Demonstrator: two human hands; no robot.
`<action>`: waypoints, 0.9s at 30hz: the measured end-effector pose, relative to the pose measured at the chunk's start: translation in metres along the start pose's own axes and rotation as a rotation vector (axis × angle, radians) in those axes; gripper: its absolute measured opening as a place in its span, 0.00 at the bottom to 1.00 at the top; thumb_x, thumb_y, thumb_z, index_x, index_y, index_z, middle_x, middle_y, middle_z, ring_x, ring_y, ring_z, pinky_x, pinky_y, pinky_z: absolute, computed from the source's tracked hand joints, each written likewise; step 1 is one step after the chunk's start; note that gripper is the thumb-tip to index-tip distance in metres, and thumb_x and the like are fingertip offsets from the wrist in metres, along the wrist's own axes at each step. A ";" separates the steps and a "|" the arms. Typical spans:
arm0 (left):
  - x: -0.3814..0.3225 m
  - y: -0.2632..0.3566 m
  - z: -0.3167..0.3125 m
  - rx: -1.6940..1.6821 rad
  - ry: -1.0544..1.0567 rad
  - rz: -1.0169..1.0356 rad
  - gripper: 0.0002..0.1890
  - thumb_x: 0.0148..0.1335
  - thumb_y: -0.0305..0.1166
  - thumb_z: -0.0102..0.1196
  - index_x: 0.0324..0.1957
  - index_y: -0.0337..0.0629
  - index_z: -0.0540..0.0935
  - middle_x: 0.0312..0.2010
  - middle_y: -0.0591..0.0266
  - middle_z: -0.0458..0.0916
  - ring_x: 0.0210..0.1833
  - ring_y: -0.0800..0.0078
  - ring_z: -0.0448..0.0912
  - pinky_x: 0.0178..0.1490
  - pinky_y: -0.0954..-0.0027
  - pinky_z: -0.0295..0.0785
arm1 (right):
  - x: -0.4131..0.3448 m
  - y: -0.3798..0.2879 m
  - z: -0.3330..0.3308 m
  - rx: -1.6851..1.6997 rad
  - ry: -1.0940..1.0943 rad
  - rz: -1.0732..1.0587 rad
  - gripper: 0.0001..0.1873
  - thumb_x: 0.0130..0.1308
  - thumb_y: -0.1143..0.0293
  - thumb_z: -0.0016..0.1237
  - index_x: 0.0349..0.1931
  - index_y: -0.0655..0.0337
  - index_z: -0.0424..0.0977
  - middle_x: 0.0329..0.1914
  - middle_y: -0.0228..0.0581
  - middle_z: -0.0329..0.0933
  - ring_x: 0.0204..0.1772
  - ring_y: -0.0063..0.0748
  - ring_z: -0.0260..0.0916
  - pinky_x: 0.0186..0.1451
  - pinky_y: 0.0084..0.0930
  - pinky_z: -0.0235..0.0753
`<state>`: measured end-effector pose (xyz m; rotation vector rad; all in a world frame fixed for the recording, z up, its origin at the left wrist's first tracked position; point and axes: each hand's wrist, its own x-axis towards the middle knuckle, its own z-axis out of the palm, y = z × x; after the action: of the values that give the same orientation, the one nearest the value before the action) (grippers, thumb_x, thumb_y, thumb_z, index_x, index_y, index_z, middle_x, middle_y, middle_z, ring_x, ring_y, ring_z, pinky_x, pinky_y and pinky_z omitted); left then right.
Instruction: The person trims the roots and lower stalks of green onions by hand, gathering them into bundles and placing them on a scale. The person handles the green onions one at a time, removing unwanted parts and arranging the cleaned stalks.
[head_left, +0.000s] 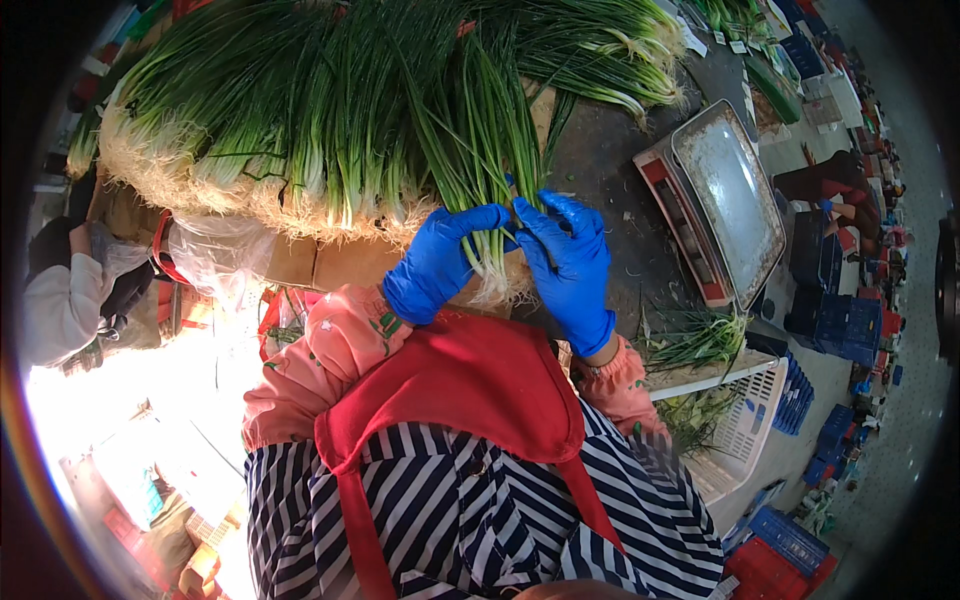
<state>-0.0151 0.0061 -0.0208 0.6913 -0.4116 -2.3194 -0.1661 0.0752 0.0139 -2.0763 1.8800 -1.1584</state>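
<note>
A small bunch of spring onions (487, 176) is held in front of my chest, its green leaves pointing away and its rooty white ends towards me. My left hand (448, 259), in a blue glove, closes around the bunch just above the roots from the left. From the right, my right hand (566, 262), gloved in blue too, has its fingertips on the stalks of the same bunch. Some fingertips are hidden by stalks. Beyond and left of my left hand, a large heap of spring onions (300, 142) lies with its roots towards me.
A weighing scale (731, 195) with a worn metal pan stands on the dark tabletop (615, 202) at right. Loose greens (697, 337) lie near it, above a white plastic crate (750, 427). More spring onions (622, 52) lie far right. Another person's sleeve (64, 315) shows at left.
</note>
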 end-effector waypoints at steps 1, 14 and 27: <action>0.001 0.000 -0.002 0.019 0.011 0.000 0.20 0.58 0.25 0.52 0.54 0.37 0.71 0.41 0.58 0.79 0.42 0.67 0.79 0.49 0.64 0.76 | 0.000 0.000 0.001 -0.021 -0.006 -0.016 0.21 0.51 0.74 0.57 0.48 0.52 0.76 0.47 0.38 0.70 0.45 0.37 0.67 0.46 0.29 0.69; 0.005 -0.003 -0.010 -0.075 0.050 0.027 0.19 0.58 0.24 0.51 0.53 0.33 0.72 0.39 0.56 0.80 0.39 0.66 0.79 0.44 0.66 0.76 | -0.011 0.003 0.003 0.209 -0.005 0.001 0.05 0.53 0.78 0.51 0.31 0.61 0.71 0.31 0.42 0.68 0.34 0.41 0.67 0.36 0.29 0.67; 0.009 -0.001 -0.019 -0.357 -0.049 -0.016 0.22 0.57 0.23 0.46 0.56 0.35 0.69 0.43 0.52 0.78 0.42 0.63 0.78 0.49 0.67 0.73 | -0.016 0.008 -0.024 0.943 -0.018 0.630 0.04 0.62 0.75 0.45 0.36 0.62 0.72 0.32 0.35 0.72 0.27 0.27 0.68 0.31 0.24 0.69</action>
<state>-0.0103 -0.0012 -0.0403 0.4645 -0.0084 -2.3441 -0.1854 0.0968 0.0189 -0.9084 1.3605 -1.4108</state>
